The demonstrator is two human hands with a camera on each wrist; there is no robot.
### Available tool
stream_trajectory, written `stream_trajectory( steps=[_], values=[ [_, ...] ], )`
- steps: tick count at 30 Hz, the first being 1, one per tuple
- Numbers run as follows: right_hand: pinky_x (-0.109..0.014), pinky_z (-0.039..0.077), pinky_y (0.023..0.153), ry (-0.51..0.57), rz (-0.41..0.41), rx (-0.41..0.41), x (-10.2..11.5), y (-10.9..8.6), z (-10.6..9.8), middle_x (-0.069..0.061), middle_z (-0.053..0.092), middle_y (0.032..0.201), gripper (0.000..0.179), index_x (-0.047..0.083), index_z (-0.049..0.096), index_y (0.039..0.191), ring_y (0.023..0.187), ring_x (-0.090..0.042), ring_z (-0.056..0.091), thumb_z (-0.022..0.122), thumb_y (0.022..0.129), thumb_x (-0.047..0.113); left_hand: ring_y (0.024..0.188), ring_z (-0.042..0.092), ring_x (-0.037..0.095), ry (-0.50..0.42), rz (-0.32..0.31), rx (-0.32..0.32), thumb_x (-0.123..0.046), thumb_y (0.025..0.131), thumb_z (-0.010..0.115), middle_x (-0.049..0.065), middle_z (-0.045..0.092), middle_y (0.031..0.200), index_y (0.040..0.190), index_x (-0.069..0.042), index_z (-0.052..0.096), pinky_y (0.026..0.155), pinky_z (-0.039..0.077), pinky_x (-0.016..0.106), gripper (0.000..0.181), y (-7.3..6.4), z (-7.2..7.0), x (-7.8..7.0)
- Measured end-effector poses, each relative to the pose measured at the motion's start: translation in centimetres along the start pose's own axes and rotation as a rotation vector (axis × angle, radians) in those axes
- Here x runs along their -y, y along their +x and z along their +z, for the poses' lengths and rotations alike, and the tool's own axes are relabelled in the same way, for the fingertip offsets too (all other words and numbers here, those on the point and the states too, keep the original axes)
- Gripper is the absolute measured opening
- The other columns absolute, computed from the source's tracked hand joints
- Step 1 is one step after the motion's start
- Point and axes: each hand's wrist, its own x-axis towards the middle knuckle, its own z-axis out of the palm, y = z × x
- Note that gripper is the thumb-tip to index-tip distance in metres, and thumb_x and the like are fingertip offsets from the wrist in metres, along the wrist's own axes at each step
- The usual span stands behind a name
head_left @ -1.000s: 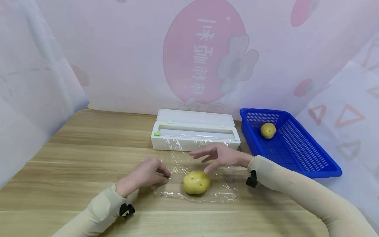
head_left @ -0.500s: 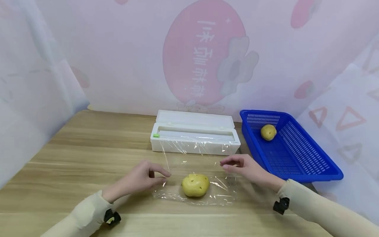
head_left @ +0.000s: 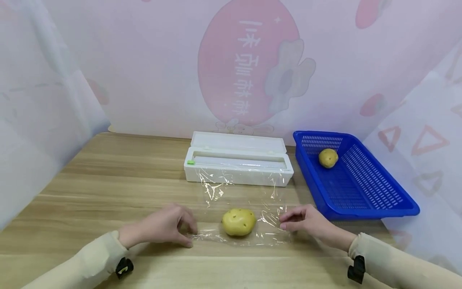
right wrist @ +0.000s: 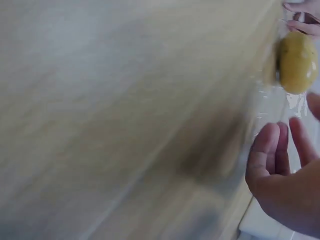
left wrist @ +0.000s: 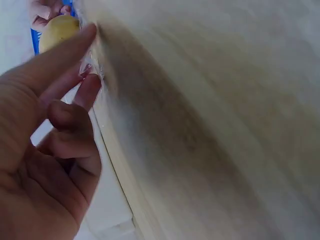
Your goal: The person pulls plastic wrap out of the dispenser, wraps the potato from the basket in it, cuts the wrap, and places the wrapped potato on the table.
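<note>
Left hand [head_left: 162,224]: thumb and fingers spread, tips at the near-left corner of the film [head_left: 231,194], some touching it, no grip on it that I can see. Right hand [head_left: 311,224]: loosely bent at the film's right edge, thumb and fingertip close together; can't tell if any film is caught between them. Potato [head_left: 238,222] sits on the film midway between the two hands, touching neither.

Film handling: near weightless, limp, clingy, likely to stick to skin or fold onto itself. Should stretch before it tears, but a hard yank on one point may split it. Best hold is the two near corners, one beside each hand, thumb against side of index, pulled evenly. Edge is already wrinkled and glinting, so the lip may be hard to feel.

Potato handling: firm, modest weight, smooth skin, rounded, probably rolls if the film is tugged unevenly. Not fragile. Take it round the two ends, the ones facing the hands; a fingertip pinch on top would likely slip.

Beyond the hands, the film runs up over the front of the white box [head_left: 239,153], so expect drag on that side. Blue basket [head_left: 364,214] with a second potato [head_left: 328,158] stands beyond the right hand, to its right, apart from the film.
</note>
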Motion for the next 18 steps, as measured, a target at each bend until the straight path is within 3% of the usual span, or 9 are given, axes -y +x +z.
stream_trajectory(
  steps=[6, 9, 13, 18],
  values=[
    [-0.026, 0.05, 0.062, -0.244, -0.215, 0.114, -1.3, -0.3, -0.1, -0.006, 0.065, 0.083, 0.028, 0.012, 0.077, 0.094, 0.074, -0.017, 0.059, 0.09, 0.071, 0.022, 0.069, 0.058, 0.002, -0.007, 0.041, 0.009, -0.014, 0.077, 0.084, -0.019, 0.065, 0.081, 0.082, -0.023, 0.076, 0.061, 0.049, 0.023, 0.013, 0.4, 0.3, 0.0],
    [-0.029, 0.049, 0.06, -0.307, -0.299, 0.144, -1.5, -0.3, -0.2, -0.003, 0.064, 0.084, 0.025, 0.016, 0.077, 0.089, 0.073, -0.018, 0.058, 0.09, 0.07, 0.025, 0.067, 0.058, 0.002, -0.044, -0.003, 0.017, -0.012, 0.078, 0.082, -0.019, 0.066, 0.081, 0.082, -0.022, 0.076, 0.058, 0.05, 0.023, 0.013, 0.3, 0.1, -0.2],
    [-0.029, 0.051, 0.063, -0.344, -0.351, 0.163, -1.7, -0.3, -0.3, 0.002, 0.063, 0.085, 0.016, 0.018, 0.077, 0.082, 0.075, -0.015, 0.058, 0.088, 0.073, 0.024, 0.056, 0.058, 0.005, -0.146, -0.093, 0.038, -0.011, 0.082, 0.08, -0.013, 0.068, 0.082, 0.081, -0.018, 0.074, 0.048, 0.051, 0.025, 0.009, 0.2, -0.2, -0.5],
    [-0.027, 0.051, 0.071, -0.388, -0.344, 0.186, -1.8, -0.3, -0.5, 0.006, 0.063, 0.087, 0.009, 0.022, 0.074, 0.078, 0.083, -0.011, 0.059, 0.083, 0.078, 0.023, 0.038, 0.049, 0.004, -0.208, -0.128, 0.08, -0.013, 0.085, 0.077, -0.008, 0.07, 0.081, 0.078, -0.016, 0.068, 0.035, 0.045, 0.026, 0.012, 0.1, -0.7, -0.8]
  ],
)
